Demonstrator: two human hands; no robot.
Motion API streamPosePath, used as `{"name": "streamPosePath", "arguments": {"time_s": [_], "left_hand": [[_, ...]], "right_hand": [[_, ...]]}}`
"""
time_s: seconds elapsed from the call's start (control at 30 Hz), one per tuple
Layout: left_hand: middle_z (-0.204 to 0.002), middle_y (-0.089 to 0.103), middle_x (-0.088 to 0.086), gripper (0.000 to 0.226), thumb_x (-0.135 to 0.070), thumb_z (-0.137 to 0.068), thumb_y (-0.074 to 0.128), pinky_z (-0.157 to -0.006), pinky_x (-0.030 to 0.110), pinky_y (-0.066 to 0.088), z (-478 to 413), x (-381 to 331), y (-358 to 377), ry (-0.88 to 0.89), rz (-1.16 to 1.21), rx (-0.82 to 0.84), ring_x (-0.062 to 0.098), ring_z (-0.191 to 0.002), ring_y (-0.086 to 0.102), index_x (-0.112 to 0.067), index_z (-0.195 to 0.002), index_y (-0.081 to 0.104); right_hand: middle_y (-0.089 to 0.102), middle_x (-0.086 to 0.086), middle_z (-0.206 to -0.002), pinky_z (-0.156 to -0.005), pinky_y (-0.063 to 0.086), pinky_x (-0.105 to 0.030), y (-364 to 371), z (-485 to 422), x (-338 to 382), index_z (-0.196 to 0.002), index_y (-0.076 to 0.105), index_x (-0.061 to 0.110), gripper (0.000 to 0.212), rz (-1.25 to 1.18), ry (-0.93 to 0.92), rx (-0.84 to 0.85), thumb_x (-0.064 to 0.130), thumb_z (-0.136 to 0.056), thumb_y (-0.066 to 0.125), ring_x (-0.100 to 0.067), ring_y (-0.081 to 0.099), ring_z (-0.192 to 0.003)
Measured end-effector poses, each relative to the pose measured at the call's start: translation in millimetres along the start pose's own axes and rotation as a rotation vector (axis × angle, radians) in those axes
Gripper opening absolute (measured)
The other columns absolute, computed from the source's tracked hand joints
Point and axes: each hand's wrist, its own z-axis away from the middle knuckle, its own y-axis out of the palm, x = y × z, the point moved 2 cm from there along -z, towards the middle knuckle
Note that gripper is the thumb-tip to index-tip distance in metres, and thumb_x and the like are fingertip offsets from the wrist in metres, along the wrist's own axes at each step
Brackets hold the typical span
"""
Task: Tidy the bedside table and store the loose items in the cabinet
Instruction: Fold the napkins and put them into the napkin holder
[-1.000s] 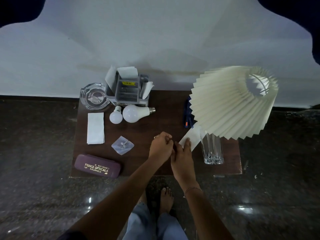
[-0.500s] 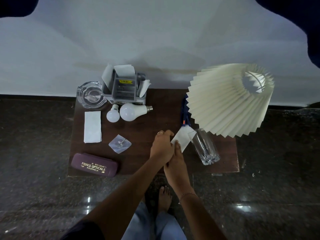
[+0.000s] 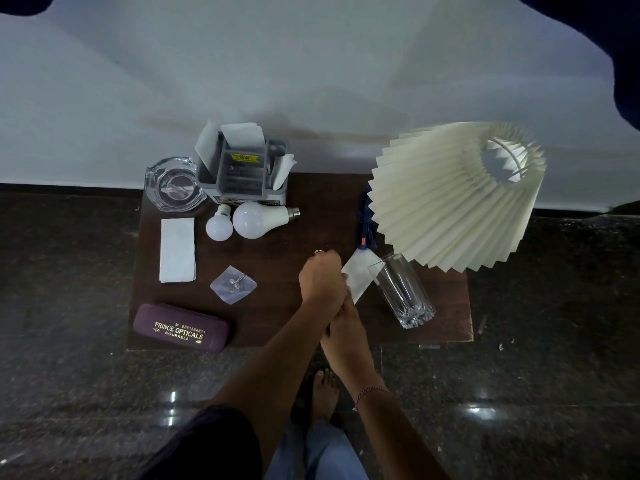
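Note:
On the dark wooden bedside table (image 3: 311, 216) my left hand (image 3: 321, 279) is closed in a fist on the left edge of a small white paper (image 3: 361, 274). My right hand (image 3: 346, 325) lies under and behind it, touching the paper's near edge; its fingers are mostly hidden by the left hand. Loose items lie to the left: a maroon spectacle case (image 3: 180, 329), a clear adhesive hook (image 3: 233, 284), a folded white tissue (image 3: 177, 249), two white bulbs (image 3: 252, 220), and a glass ashtray (image 3: 173, 185).
A clear glass tumbler (image 3: 401, 292) stands just right of the paper, under a pleated cream lampshade (image 3: 450, 195). A blue pen-like item (image 3: 363, 223) lies beside the lamp. A grey organiser (image 3: 242, 174) with papers stands at the back. My bare foot (image 3: 323, 393) is on the dark floor.
My left hand has slid over my right hand, and both have closed in on the paper's left edge. Less of the paper shows now.

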Motion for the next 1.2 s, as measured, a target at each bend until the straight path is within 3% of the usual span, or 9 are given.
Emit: {"name": "streamPosePath", "arguments": {"time_s": [0.1, 0.2, 0.33, 0.5, 0.7, 0.97, 1.2], "left_hand": [[-0.099, 0.061, 0.008, 0.017, -0.026, -0.088, 0.061, -0.066, 0.026, 0.039, -1, -2, 2, -0.015, -0.018, 0.017, 0.021, -0.091, 0.059, -0.011, -0.095, 0.058], [-0.097, 0.063, 0.008, 0.015, -0.025, -0.09, 0.059, -0.065, 0.027, 0.038, -2, -3, 6, -0.039, -0.03, 0.046, 0.021, -0.088, 0.059, -0.011, -0.091, 0.058], [-0.099, 0.064, 0.008, 0.015, -0.026, -0.088, 0.061, -0.067, 0.028, 0.042, -2, 0, 9, -0.09, -0.012, 0.071, 0.022, -0.09, 0.061, -0.011, -0.093, 0.06], [-0.104, 0.063, 0.009, 0.019, -0.025, -0.085, 0.064, -0.066, 0.028, 0.041, -2, 7, 4, -0.117, -0.02, 0.071, 0.024, -0.094, 0.061, -0.01, -0.096, 0.064], [-0.093, 0.067, 0.007, 0.013, -0.021, -0.081, 0.064, -0.062, 0.028, 0.042, -2, 18, -4, -0.148, 0.03, 0.103, 0.021, -0.082, 0.061, -0.01, -0.088, 0.064], [-0.092, 0.068, 0.006, 0.018, -0.024, -0.077, 0.069, -0.063, 0.029, 0.044, 0, 29, -16, -0.155, 0.059, 0.127, 0.024, -0.086, 0.064, -0.011, -0.089, 0.064], [-0.084, 0.067, 0.001, 0.012, -0.016, -0.073, 0.069, -0.061, 0.028, 0.043, 3, 49, -29, -0.181, 0.174, 0.111, 0.019, -0.079, 0.061, -0.017, -0.072, 0.057]], "right_hand": [[0.038, -0.01, -0.146, -0.098, 0.048, -0.032, 5, 1, -5, -0.147, 0.016, 0.012, 0.066, -0.081, 0.123, 0.051, 0.019, -0.092, 0.052, -0.019, 0.053, -0.121], [0.049, -0.009, -0.136, -0.085, 0.05, -0.021, 7, 2, -8, -0.142, 0.026, 0.011, 0.057, -0.088, 0.199, 0.093, 0.02, -0.092, 0.051, -0.014, 0.061, -0.106], [0.055, -0.009, -0.125, -0.085, 0.048, -0.02, -7, 6, -5, -0.127, 0.05, 0.009, 0.035, 0.099, -0.001, 0.013, 0.015, -0.092, 0.05, -0.015, 0.06, -0.103], [0.064, -0.006, -0.108, -0.081, 0.054, -0.034, -30, 11, -8, -0.102, 0.067, 0.012, 0.021, 0.319, -0.205, -0.238, 0.004, -0.083, 0.063, -0.023, 0.06, -0.101], [0.059, -0.005, -0.122, -0.097, 0.046, -0.033, -36, 9, -15, -0.115, 0.063, 0.013, 0.027, 0.372, -0.152, -0.228, 0.008, -0.091, 0.052, -0.021, 0.05, -0.117], [0.055, -0.005, -0.128, -0.102, 0.042, -0.033, -30, 5, -11, -0.124, 0.057, 0.01, 0.031, 0.287, -0.125, -0.24, 0.01, -0.093, 0.049, -0.021, 0.044, -0.124], [0.051, -0.004, -0.134, -0.104, 0.041, -0.033, -33, -3, -8, -0.126, 0.055, 0.009, 0.032, 0.251, -0.104, -0.229, 0.014, -0.096, 0.046, -0.022, 0.038, -0.128]]}}
